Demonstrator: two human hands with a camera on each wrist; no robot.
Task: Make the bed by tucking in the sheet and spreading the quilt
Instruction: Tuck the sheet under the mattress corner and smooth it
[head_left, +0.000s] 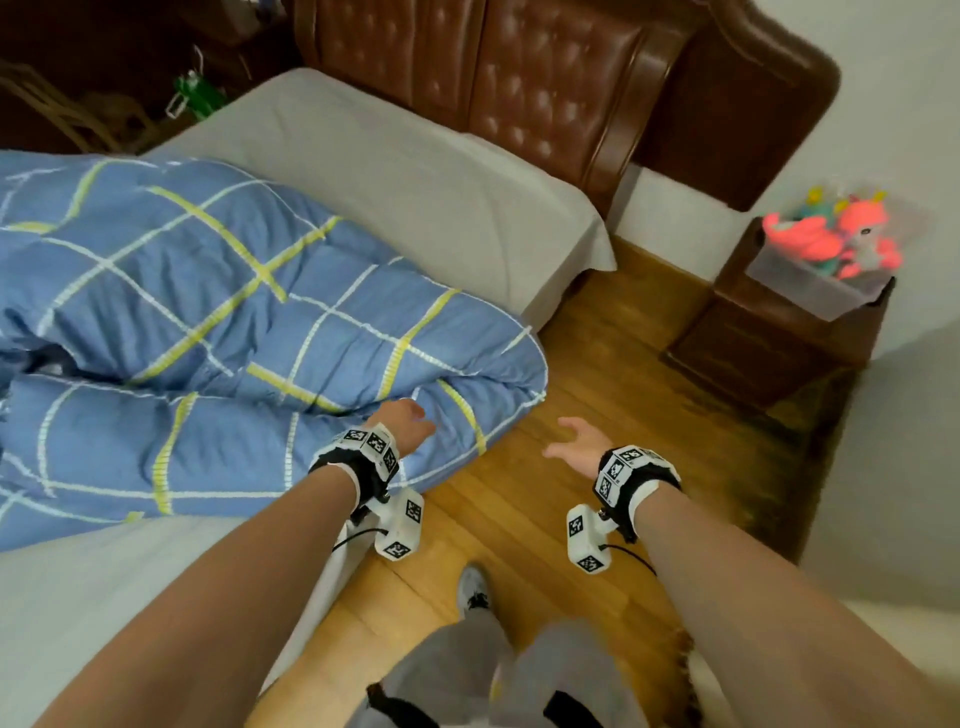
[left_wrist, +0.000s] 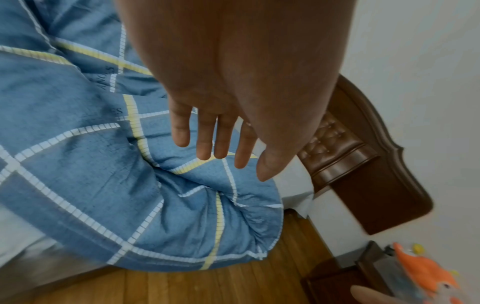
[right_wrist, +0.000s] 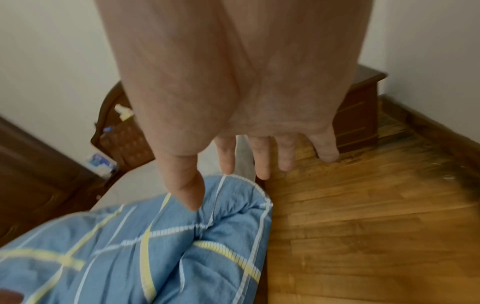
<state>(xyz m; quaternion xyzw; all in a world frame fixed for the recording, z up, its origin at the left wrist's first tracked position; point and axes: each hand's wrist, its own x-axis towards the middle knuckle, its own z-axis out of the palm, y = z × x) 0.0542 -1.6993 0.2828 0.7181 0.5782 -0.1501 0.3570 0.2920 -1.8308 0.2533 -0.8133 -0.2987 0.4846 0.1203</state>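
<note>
Neither grip is closed on anything. The left hand (head_left: 408, 423) hangs over the near corner of the quilt (head_left: 208, 332) with its fingers (left_wrist: 205, 142) straight and a little spread, pointing down at the blue cloth; from the wrist view they seem just above the fabric, though whether the tips touch it cannot be told. The right hand (head_left: 576, 444) is out over the wooden floor (head_left: 597, 374), just beside the quilt's hanging corner, its fingers (right_wrist: 262, 162) loosely extended and apart, the thumb nearest the cloth, holding nothing.

The quilt (blue, with white and yellow check lines) lies bunched and rumpled across the middle of the bed, one rounded corner drooping over the mattress edge toward the floor. It covers only part of the bed: the grey sheet (head_left: 415, 187) shows bare between the quilt and the headboard (head_left: 519, 88), and again on the near side under the left forearm. At the bed's far corner the sheet's edge hangs loose over the mattress side.

Further out, the brown tufted headboard stands against the white wall. A dark wooden nightstand (head_left: 769, 332) sits beside the bed, well apart from the hands, carrying a clear box (head_left: 810, 280) of pink and orange toys (head_left: 831, 236). The person's grey trousers and one shoe (head_left: 472, 587) show on the floor below the wrists.
</note>
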